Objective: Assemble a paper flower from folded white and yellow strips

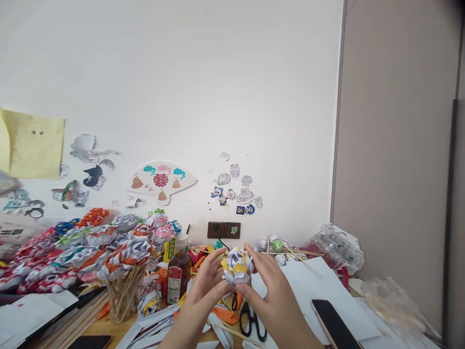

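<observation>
Between both hands, fingertips touching it: folded paper flower.

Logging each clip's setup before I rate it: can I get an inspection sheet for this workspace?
Surface: wooden table, mostly covered by white sheets and paper strips.
Job's things: folded paper flower, white with yellow, held up between both hands.
Clutter: jar of paper flowers on sticks, brown bottle, black scissors, phone, loose wooden sticks, clear plastic wrap.
Hands: left hand and right hand both grip the flower, fingers curled round it.
Cables: black cable running from the wall socket.
Surroundings: white wall with stickers, a paper fan cutout and a yellow sheet; beige panel to the right.
</observation>
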Action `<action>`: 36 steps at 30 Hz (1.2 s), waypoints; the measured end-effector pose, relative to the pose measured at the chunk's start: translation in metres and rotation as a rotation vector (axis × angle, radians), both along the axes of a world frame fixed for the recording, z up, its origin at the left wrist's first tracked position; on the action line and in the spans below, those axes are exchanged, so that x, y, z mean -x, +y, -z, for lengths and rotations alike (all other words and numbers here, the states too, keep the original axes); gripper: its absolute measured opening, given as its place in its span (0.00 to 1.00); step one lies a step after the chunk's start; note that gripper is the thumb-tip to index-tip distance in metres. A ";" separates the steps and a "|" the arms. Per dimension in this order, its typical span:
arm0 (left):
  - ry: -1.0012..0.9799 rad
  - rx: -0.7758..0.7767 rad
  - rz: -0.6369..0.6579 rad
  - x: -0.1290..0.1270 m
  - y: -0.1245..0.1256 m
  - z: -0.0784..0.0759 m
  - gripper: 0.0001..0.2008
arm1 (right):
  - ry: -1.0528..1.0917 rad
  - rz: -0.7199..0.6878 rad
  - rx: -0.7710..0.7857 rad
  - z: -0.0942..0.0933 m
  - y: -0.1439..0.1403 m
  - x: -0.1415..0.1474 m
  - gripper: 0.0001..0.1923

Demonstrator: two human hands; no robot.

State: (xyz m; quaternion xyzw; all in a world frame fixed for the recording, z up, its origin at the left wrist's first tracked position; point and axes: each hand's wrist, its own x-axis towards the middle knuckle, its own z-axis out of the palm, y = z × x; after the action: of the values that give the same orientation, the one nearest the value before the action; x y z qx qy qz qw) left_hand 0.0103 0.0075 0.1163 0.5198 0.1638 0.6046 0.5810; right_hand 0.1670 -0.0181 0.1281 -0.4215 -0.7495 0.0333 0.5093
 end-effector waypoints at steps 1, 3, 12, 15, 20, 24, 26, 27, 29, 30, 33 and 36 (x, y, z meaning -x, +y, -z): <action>0.036 -0.018 -0.004 0.001 -0.003 -0.002 0.27 | -0.051 -0.004 -0.024 -0.002 -0.003 0.001 0.27; 0.082 -0.018 -0.016 0.002 -0.009 -0.005 0.26 | -0.129 -0.003 -0.065 -0.004 -0.006 0.002 0.27; 0.002 0.118 0.010 -0.001 -0.011 -0.003 0.24 | -0.142 0.103 -0.200 0.002 -0.005 0.003 0.25; -0.049 0.133 0.054 -0.004 -0.010 -0.003 0.21 | -0.153 0.122 -0.339 0.003 -0.004 0.005 0.21; -0.095 0.153 0.061 -0.007 -0.013 -0.005 0.18 | -0.161 0.166 -0.454 0.001 -0.005 0.010 0.17; -0.090 0.160 0.035 -0.008 -0.016 -0.007 0.18 | -0.120 0.148 -0.464 -0.001 -0.006 0.010 0.15; -0.094 0.155 0.013 -0.008 -0.017 -0.007 0.19 | -0.095 0.122 -0.457 -0.002 -0.006 0.010 0.15; -0.098 0.157 0.002 -0.009 -0.017 -0.007 0.19 | -0.085 0.110 -0.455 -0.002 -0.006 0.009 0.15; -0.108 0.164 -0.017 -0.010 -0.016 -0.005 0.18 | -0.075 0.093 -0.456 -0.002 -0.006 0.009 0.16; -0.114 0.169 -0.024 -0.010 -0.016 -0.004 0.18 | -0.073 0.088 -0.459 -0.002 -0.006 0.009 0.16; -0.130 0.167 -0.033 -0.011 -0.013 0.001 0.19 | -0.077 0.085 -0.471 -0.002 -0.007 0.010 0.16; -0.120 0.139 -0.039 -0.010 -0.010 0.004 0.21 | -0.086 0.086 -0.469 -0.002 -0.007 0.010 0.16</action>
State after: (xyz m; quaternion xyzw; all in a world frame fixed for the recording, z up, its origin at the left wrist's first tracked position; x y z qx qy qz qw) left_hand 0.0207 -0.0027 0.1122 0.4378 0.1804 0.6331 0.6123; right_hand 0.1573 -0.0253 0.1298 -0.3242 -0.7391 -0.1811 0.5619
